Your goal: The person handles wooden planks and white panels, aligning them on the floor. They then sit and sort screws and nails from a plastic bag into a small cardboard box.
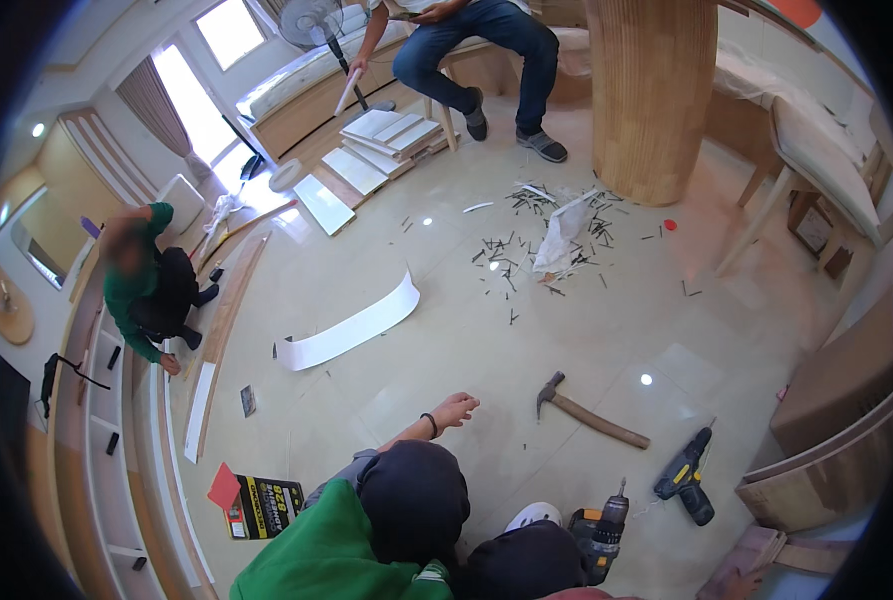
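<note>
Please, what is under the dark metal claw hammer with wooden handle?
Glossy beige floor tiles show all around the claw hammer, so it seems to rest on them; the part it covers directly cannot be seen.

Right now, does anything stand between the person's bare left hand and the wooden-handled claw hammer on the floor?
Nothing visible does: glossy beige floor tiles lie between the left hand and the claw hammer.

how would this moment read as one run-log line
left hand: appears empty | right hand: not visible | hammer: on floor, right of left hand | drill: on floor, right of hammer
</note>
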The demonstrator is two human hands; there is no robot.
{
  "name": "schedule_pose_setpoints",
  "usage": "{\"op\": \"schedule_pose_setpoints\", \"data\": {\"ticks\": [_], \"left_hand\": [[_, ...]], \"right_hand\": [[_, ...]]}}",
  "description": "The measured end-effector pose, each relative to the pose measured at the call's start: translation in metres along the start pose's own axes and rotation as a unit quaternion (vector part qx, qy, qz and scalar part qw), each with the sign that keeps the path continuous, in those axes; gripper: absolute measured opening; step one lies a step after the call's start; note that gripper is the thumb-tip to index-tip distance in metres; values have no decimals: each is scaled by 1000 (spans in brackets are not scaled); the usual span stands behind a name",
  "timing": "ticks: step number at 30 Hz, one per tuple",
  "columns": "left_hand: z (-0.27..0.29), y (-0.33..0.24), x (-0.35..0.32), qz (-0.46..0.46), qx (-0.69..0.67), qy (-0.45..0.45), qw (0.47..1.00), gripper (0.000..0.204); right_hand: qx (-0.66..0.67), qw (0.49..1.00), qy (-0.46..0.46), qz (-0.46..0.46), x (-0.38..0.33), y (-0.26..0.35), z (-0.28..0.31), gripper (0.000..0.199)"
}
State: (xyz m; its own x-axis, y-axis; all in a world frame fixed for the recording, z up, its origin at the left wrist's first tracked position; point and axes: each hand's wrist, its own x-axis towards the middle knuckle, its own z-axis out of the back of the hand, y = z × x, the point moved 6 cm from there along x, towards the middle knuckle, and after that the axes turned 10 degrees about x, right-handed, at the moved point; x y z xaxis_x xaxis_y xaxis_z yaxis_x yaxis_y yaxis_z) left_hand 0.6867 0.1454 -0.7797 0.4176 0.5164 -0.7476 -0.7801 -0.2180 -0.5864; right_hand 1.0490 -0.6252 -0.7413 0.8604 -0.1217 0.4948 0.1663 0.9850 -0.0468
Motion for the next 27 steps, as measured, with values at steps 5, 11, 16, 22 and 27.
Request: {"op": "schedule_pose_setpoints", "data": {"ticks": [5,11,16,22,27], "left_hand": [[4,16,1,19,-5,2,1000,51],[8,21,7,2,48,-32,998,48],[41,95,32,-18,113,-200,973,47],[42,100,2,-62,177,-333,924,43],[38,85,-11,-96,248,-343,901,42]], "right_hand": [[40,999,8,9,-1,12,5,74],[90,996,15,20,-2,25,15,70],[150,988,21,41,-6,42,30,67],[254,964,15,74,-8,86,80,64],[362,925,32,116,-21,145,128,61]]}}
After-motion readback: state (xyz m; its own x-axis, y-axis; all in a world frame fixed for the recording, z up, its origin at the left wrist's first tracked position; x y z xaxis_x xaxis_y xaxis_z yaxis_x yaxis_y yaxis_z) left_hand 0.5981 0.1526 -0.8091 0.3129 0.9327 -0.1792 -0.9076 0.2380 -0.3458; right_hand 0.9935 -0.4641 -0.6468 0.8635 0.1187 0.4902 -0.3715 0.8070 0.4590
